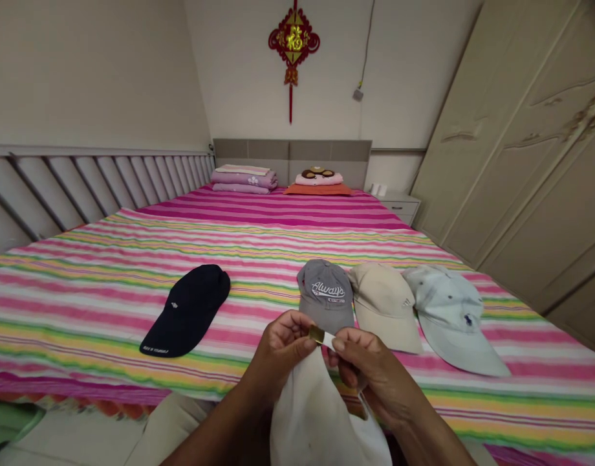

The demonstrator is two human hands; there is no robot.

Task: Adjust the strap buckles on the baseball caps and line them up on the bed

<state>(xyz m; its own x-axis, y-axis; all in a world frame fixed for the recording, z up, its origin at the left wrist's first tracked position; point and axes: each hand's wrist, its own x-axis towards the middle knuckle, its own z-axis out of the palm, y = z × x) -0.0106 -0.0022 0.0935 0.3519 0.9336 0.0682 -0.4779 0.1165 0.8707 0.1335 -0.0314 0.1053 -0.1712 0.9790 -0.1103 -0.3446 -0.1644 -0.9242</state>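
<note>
A white cap hangs from both hands at the front edge of the bed. My left hand pinches the gold-coloured buckle of its back strap. The thumb and fingers of my right hand are closed on the white strap, just right of the buckle. Beyond the hands lie a grey cap with "Always" lettering, a beige cap and a pale blue cap, side by side. A dark navy cap rests apart from them, to the left.
A striped sheet covers the bed. Folded bedding and an orange pillow are near the headboard. A metal railing runs along the left, a wardrobe stands right, and a small nightstand is beside the bed.
</note>
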